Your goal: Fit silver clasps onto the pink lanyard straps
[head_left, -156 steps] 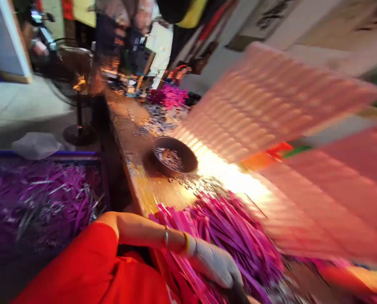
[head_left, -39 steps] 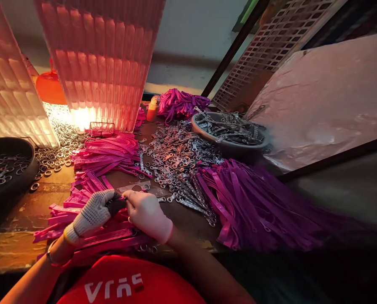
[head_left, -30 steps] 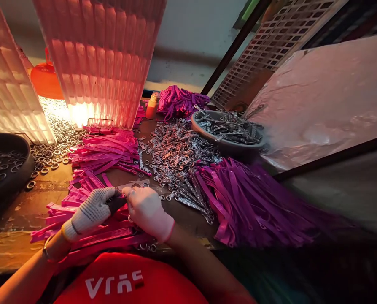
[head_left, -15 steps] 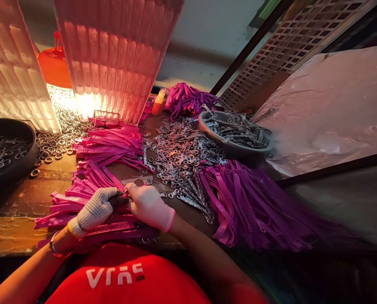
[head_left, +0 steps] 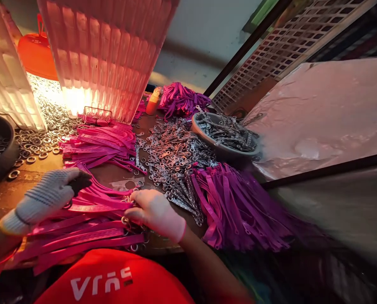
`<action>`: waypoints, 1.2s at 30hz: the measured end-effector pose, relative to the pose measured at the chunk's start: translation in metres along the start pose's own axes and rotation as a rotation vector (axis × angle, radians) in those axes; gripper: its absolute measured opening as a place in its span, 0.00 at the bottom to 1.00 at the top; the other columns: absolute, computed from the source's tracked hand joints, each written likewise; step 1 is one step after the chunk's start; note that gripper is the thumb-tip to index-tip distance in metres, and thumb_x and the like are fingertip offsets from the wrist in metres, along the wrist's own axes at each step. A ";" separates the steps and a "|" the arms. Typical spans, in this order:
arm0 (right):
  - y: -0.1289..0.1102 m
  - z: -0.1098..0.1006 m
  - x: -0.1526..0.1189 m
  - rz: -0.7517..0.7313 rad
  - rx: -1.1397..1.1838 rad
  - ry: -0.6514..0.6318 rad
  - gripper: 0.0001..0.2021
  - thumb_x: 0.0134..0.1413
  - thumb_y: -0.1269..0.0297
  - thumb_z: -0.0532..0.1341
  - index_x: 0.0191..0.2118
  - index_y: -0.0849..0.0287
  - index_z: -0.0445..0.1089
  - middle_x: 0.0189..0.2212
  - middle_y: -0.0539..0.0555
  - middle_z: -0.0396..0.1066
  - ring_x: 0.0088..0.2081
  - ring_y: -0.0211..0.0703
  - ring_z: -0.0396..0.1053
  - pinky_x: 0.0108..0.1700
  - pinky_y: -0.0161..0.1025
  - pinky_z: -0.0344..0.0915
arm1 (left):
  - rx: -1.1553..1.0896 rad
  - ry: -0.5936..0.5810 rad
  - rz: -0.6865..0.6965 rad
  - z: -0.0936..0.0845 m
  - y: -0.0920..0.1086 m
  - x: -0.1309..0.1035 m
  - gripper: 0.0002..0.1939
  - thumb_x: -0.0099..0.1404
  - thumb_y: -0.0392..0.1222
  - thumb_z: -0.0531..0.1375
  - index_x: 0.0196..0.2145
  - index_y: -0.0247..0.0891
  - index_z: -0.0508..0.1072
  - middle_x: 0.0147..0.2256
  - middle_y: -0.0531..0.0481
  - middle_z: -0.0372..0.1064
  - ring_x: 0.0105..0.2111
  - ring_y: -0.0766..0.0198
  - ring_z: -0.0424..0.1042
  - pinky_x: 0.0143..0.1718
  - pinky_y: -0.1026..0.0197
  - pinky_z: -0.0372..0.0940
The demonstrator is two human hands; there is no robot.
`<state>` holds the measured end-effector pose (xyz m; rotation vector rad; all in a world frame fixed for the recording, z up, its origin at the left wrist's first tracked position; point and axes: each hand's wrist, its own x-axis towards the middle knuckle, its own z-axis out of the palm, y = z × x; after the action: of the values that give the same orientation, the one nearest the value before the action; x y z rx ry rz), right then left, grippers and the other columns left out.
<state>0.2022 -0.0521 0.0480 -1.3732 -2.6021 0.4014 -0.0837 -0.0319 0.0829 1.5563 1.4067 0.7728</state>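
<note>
My left hand, in a white dotted glove with dark fingertips, is over the left part of the pink straps. Its fingers are bent together, and a dark ring shows just beneath them; whether the hand grips that ring is unclear. At the straps' right ends, my right hand, also in a white glove, has thumb and fingers closed around the end of one strap. A metal ring lies by its thumb, with more rings partly hidden below the hand.
Beyond my right hand lies a heap of metal chain pieces, with a grey basin of chains behind it. Purple straps spread to the right. Loose rings lie under an orange lamp. A dark bowl stands at left.
My hands were together over the straps around a dark item. My left hand has since moved left, away from the right one. My right hand is now at the strap ends.
</note>
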 end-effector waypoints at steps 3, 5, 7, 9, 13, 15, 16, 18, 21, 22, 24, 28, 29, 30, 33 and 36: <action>0.051 -0.004 0.014 0.139 0.004 0.035 0.16 0.71 0.52 0.53 0.45 0.57 0.72 0.41 0.52 0.76 0.43 0.40 0.70 0.44 0.34 0.58 | -0.392 0.042 -0.224 0.014 -0.009 0.007 0.08 0.62 0.42 0.62 0.35 0.36 0.78 0.16 0.57 0.61 0.13 0.72 0.54 0.12 0.72 0.48; 0.088 0.000 0.035 0.367 -0.202 0.032 0.14 0.71 0.58 0.53 0.50 0.58 0.72 0.44 0.56 0.76 0.47 0.43 0.69 0.48 0.37 0.58 | -0.794 0.045 -0.439 0.036 -0.011 0.015 0.06 0.65 0.37 0.59 0.35 0.33 0.76 0.17 0.56 0.61 0.12 0.75 0.51 0.10 0.74 0.45; 0.117 0.009 0.060 0.427 -0.273 0.021 0.14 0.68 0.64 0.55 0.53 0.61 0.70 0.48 0.62 0.74 0.51 0.49 0.66 0.50 0.42 0.56 | -1.078 0.071 -0.588 0.058 -0.007 0.024 0.08 0.67 0.33 0.56 0.36 0.31 0.75 0.21 0.52 0.66 0.13 0.76 0.54 0.10 0.75 0.47; 0.135 0.021 0.081 0.414 -0.297 0.004 0.14 0.66 0.68 0.56 0.54 0.63 0.71 0.50 0.66 0.73 0.53 0.54 0.63 0.51 0.45 0.54 | -1.227 0.069 -0.633 0.075 -0.001 0.030 0.10 0.70 0.33 0.53 0.38 0.28 0.74 0.25 0.46 0.71 0.15 0.74 0.62 0.10 0.75 0.50; 0.146 0.038 0.101 0.374 -0.304 -0.005 0.14 0.64 0.74 0.53 0.48 0.69 0.73 0.47 0.71 0.72 0.51 0.56 0.63 0.50 0.49 0.53 | -1.338 -0.094 -0.651 0.087 0.006 0.030 0.17 0.74 0.40 0.50 0.42 0.26 0.75 0.28 0.41 0.74 0.18 0.65 0.70 0.09 0.71 0.54; 0.147 0.039 0.103 0.370 -0.292 0.023 0.14 0.64 0.74 0.52 0.46 0.71 0.74 0.46 0.73 0.72 0.51 0.58 0.64 0.51 0.50 0.54 | -1.360 -0.161 -0.635 0.086 0.004 0.026 0.19 0.74 0.42 0.50 0.44 0.25 0.75 0.27 0.41 0.74 0.20 0.62 0.73 0.10 0.70 0.56; 0.147 0.038 0.103 0.370 -0.281 0.045 0.14 0.64 0.73 0.51 0.45 0.72 0.74 0.45 0.73 0.72 0.51 0.58 0.64 0.52 0.51 0.54 | -1.369 -0.176 -0.623 0.086 0.001 0.023 0.19 0.73 0.41 0.49 0.44 0.25 0.75 0.27 0.40 0.74 0.22 0.61 0.74 0.10 0.70 0.57; 0.143 0.032 0.099 0.371 -0.251 0.104 0.15 0.65 0.71 0.50 0.46 0.72 0.73 0.47 0.73 0.71 0.53 0.58 0.63 0.53 0.50 0.55 | -1.386 -0.178 -0.588 0.085 -0.005 0.018 0.17 0.71 0.36 0.50 0.45 0.25 0.76 0.29 0.37 0.75 0.24 0.60 0.76 0.11 0.70 0.58; 0.121 0.021 0.080 0.355 -0.194 0.193 0.19 0.69 0.71 0.43 0.52 0.68 0.69 0.52 0.68 0.70 0.53 0.50 0.66 0.52 0.44 0.60 | -1.390 -0.131 -0.537 0.087 -0.015 0.011 0.14 0.63 0.28 0.54 0.44 0.25 0.77 0.31 0.36 0.76 0.23 0.64 0.75 0.13 0.73 0.56; 0.107 0.018 0.070 0.333 -0.146 0.221 0.21 0.70 0.71 0.40 0.54 0.66 0.67 0.51 0.65 0.71 0.50 0.46 0.68 0.50 0.42 0.62 | -1.383 -0.102 -0.525 0.088 -0.017 0.009 0.15 0.61 0.27 0.56 0.44 0.26 0.77 0.31 0.37 0.76 0.23 0.65 0.75 0.13 0.74 0.55; 0.074 0.012 0.048 0.235 0.032 0.279 0.20 0.71 0.68 0.40 0.57 0.61 0.64 0.45 0.58 0.74 0.40 0.41 0.71 0.44 0.38 0.65 | -1.360 -0.039 -0.517 0.091 -0.023 0.006 0.16 0.60 0.26 0.57 0.44 0.28 0.77 0.32 0.39 0.76 0.24 0.65 0.75 0.14 0.74 0.54; 0.004 0.005 0.020 -0.078 0.067 0.281 0.16 0.65 0.67 0.54 0.56 0.54 0.67 0.45 0.57 0.74 0.45 0.46 0.70 0.48 0.42 0.66 | -1.315 -0.015 -0.444 0.099 -0.034 0.008 0.17 0.58 0.29 0.60 0.45 0.32 0.77 0.34 0.42 0.77 0.27 0.65 0.75 0.17 0.72 0.57; -0.009 0.004 0.019 -0.139 -0.008 0.228 0.16 0.63 0.68 0.56 0.56 0.53 0.68 0.45 0.57 0.74 0.45 0.47 0.70 0.47 0.42 0.65 | -1.308 -0.017 -0.418 0.101 -0.035 0.009 0.16 0.57 0.29 0.61 0.44 0.33 0.78 0.34 0.44 0.77 0.26 0.67 0.73 0.18 0.72 0.57; -0.018 0.004 0.020 -0.186 -0.077 0.165 0.16 0.62 0.70 0.56 0.55 0.53 0.69 0.43 0.57 0.74 0.43 0.47 0.70 0.46 0.41 0.65 | -1.304 -0.018 -0.401 0.103 -0.034 0.008 0.16 0.55 0.29 0.62 0.43 0.33 0.78 0.32 0.46 0.76 0.24 0.69 0.71 0.18 0.72 0.56; -0.030 0.008 0.022 -0.260 -0.142 0.069 0.17 0.61 0.74 0.53 0.51 0.55 0.72 0.36 0.56 0.76 0.36 0.45 0.70 0.39 0.38 0.64 | -1.329 -0.039 -0.383 0.110 -0.025 -0.002 0.11 0.52 0.30 0.65 0.36 0.33 0.78 0.25 0.53 0.70 0.17 0.76 0.59 0.16 0.72 0.49; -0.026 0.018 0.017 -0.160 -0.046 0.225 0.17 0.60 0.72 0.51 0.50 0.55 0.72 0.38 0.58 0.76 0.37 0.48 0.71 0.36 0.40 0.64 | -1.360 -0.063 -0.272 0.115 -0.021 -0.016 0.10 0.53 0.38 0.68 0.34 0.33 0.77 0.25 0.53 0.69 0.19 0.75 0.59 0.17 0.70 0.48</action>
<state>0.1673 -0.0547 0.0393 -1.1388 -2.5238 0.1540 0.0060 -0.0704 0.0167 0.3121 0.6598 1.1229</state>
